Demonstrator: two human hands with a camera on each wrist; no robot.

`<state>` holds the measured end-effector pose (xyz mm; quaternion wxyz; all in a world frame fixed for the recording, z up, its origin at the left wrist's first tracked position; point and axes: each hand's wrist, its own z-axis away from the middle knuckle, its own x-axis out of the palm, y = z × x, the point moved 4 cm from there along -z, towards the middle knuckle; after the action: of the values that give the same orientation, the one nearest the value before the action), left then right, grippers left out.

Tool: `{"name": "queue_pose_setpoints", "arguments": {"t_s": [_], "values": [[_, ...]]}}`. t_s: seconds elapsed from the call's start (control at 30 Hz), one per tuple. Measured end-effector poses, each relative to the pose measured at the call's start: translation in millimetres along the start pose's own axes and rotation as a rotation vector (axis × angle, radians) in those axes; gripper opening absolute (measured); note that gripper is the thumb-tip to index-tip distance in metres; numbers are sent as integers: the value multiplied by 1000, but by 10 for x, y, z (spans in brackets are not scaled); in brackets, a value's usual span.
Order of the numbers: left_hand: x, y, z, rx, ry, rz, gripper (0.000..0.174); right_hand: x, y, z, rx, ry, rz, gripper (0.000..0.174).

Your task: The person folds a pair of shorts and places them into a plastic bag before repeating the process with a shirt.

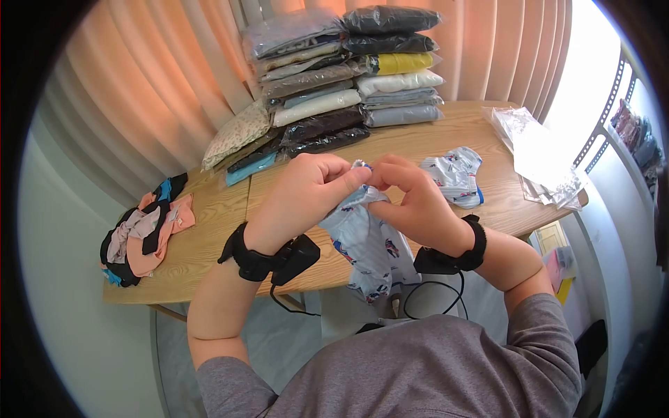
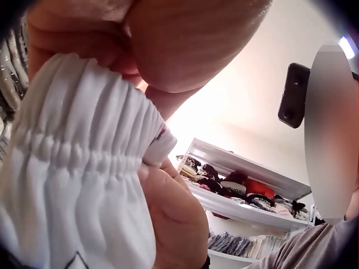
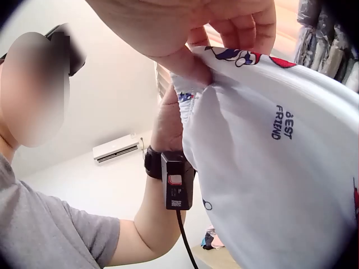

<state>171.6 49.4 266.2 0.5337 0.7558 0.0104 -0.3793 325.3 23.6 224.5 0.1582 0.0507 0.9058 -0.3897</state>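
Note:
I hold a small white printed garment (image 1: 369, 244) up above the table edge with both hands. My left hand (image 1: 313, 188) pinches its gathered elastic edge (image 2: 84, 157) from the left. My right hand (image 1: 411, 198) pinches the same edge from the right, the fingertips of the two hands almost meeting. The cloth (image 3: 280, 168) hangs down below my hands, with small red and blue prints and the words "BEST FRIEND". A second garment of the same print (image 1: 456, 174) lies flat on the wooden table (image 1: 209, 230) just beyond my right hand.
Stacks of bagged folded clothes (image 1: 348, 76) stand at the back of the table. A heap of pink and black garments (image 1: 143, 233) lies at the left end. Empty clear plastic bags (image 1: 540, 157) lie at the right end. Curtains hang behind.

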Motion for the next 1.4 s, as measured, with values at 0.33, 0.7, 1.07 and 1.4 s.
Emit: {"name": "queue_pose_setpoints", "arguments": {"t_s": [0.33, 0.7, 1.07, 1.4], "values": [[26, -92, -20, 3, -110, 75, 20, -79, 104, 57, 12, -34, -43, 14], [74, -14, -54, 119, -16, -149, 20, -72, 14, 99, 509, -55, -775, 19], [117, -16, -54, 148, -61, -50, 19, -9, 67, 45, 291, 28, -703, 18], [-23, 161, -118, 138, -120, -159, 20, -16, 215, 38, 239, -1, -651, 27]]}}
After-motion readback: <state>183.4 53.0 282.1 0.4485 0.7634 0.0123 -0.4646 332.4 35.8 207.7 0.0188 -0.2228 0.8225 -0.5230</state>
